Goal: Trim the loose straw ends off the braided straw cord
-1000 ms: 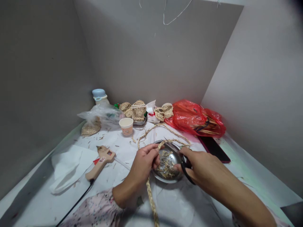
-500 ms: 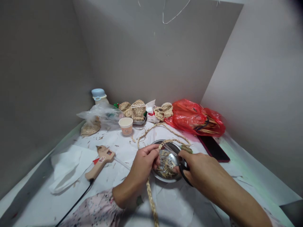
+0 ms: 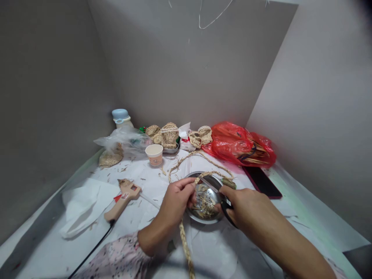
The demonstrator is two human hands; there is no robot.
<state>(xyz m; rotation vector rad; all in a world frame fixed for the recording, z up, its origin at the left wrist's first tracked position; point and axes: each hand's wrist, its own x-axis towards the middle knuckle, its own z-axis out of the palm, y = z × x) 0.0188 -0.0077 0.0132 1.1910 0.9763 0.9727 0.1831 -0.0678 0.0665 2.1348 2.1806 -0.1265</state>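
A long braided straw cord [image 3: 185, 242] runs from the near edge up through my left hand [image 3: 177, 197], whose thumb and fingers pinch it. Beyond that hand the cord loops over the table and back. My right hand [image 3: 242, 205] is closed round the black handles of a pair of scissors [image 3: 226, 212]. The scissor blades point up and left, with their tips at the cord close beside my left fingertips. Below both hands sits a round metal bowl [image 3: 207, 222] with loose straw clippings [image 3: 205, 203] inside.
At left lie a glue gun [image 3: 123, 199] with its cord and a crumpled white sheet [image 3: 80, 203]. Behind stand a paper cup [image 3: 154, 155], woven straw pieces [image 3: 170, 135], a lidded bottle [image 3: 120, 116] and a red plastic bag [image 3: 232, 143]. A dark phone [image 3: 263, 182] lies at right.
The scissors and my right hand have shifted very slightly at the cord. My left hand keeps its pinch in the same place.
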